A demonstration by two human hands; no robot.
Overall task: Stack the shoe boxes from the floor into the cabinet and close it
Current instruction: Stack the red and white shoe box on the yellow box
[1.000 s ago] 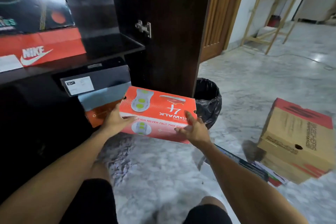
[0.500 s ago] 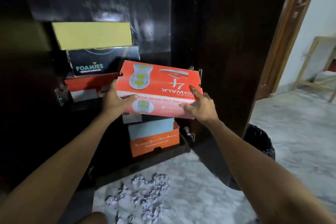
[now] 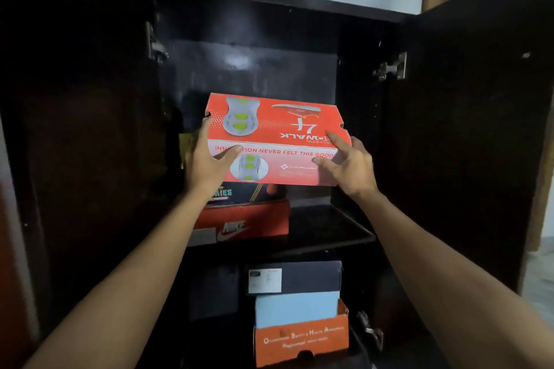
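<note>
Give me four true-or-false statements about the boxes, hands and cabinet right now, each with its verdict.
1. Both hands hold the red Go Walk box. True: left hand and right hand grip its ends.
2. The cabinet doors are closed. False: the right door stands open.
3. The Nike box sits on the upper shelf. True.
4. The lower compartment is empty. False: the orange box sits there under other boxes.

both arms raised; left grip (image 3: 209, 166), right grip (image 3: 349, 166) clasping box ends.
</note>
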